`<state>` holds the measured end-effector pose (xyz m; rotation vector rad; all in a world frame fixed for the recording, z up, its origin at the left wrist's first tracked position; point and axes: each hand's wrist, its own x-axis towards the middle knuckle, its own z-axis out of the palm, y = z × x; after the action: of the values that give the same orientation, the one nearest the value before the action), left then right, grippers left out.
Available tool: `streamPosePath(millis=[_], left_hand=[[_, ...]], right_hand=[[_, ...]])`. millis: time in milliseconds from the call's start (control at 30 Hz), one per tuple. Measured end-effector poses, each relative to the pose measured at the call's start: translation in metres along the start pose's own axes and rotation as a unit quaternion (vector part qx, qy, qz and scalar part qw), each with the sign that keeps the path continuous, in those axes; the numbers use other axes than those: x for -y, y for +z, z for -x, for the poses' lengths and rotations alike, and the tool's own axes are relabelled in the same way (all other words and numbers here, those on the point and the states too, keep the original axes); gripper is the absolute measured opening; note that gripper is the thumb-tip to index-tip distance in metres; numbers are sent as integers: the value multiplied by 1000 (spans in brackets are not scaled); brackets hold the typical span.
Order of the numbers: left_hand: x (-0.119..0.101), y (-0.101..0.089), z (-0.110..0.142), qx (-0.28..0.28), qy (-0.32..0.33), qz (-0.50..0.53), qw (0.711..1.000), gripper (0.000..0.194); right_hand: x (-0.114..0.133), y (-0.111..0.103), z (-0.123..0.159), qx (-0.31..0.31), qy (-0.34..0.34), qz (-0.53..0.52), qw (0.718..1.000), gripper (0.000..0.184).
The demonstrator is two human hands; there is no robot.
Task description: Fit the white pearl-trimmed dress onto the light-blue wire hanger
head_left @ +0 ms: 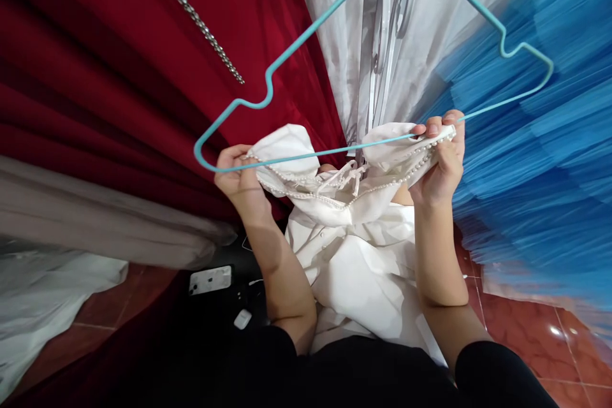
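Observation:
A white dress (351,268) with pearl-beaded trim and thin laces at its neckline is stretched between my hands. Its skirt falls toward my body. My left hand (243,182) is closed around one puffed shoulder, against the lower bar of a turquoise hanger (306,32). At the opposite shoulder, my right hand (442,159) pinches the beaded edge, its fingers over the same bar. The bar crosses in front of the dress's upper part. Above both hands rises the hanger frame, its hook cut off by the top of the view.
Dark red fabric (95,44) with a jewelled strip (194,16) hangs at left, and blue tulle (540,140) at right. White garments (329,0) hang behind the hanger. A phone (210,280) and a small white case (242,319) lie on a black surface at lower left.

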<state>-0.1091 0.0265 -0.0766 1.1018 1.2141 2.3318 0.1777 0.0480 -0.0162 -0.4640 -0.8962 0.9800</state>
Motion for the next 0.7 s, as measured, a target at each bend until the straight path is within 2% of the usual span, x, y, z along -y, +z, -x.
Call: streamPosePath(millis=[67, 200, 233, 333, 400, 500, 600, 700], left_hand=[[-22, -1, -13, -12, 40, -13, 999, 21], [-76, 14, -31, -43, 124, -43, 990, 35], [-88, 18, -35, -39, 133, -58, 989, 37], [-113, 29, -46, 42, 146, -111, 982, 40], [-122, 41, -52, 94, 153, -133, 975, 37], [-128, 68, -51, 112, 149, -137, 973, 34], [-134, 91, -35, 122, 146, -64, 980, 36], [-139, 94, -10, 159, 115, 9, 980, 17]], right_hand=[[-1, 1, 0, -1, -11, 2, 1000, 33], [-3, 5, 2, -5, -22, 15, 1000, 33], [-3, 5, 2, -5, -24, 15, 1000, 33], [-2, 5, 2, -7, -26, 20, 999, 35], [-1, 4, 1, -6, -24, 26, 999, 37], [-1, 4, 2, 1, -20, 16, 1000, 37], [-1, 5, 3, 6, -12, 1, 1000, 35], [-2, 6, 4, 10, -13, -5, 1000, 35]])
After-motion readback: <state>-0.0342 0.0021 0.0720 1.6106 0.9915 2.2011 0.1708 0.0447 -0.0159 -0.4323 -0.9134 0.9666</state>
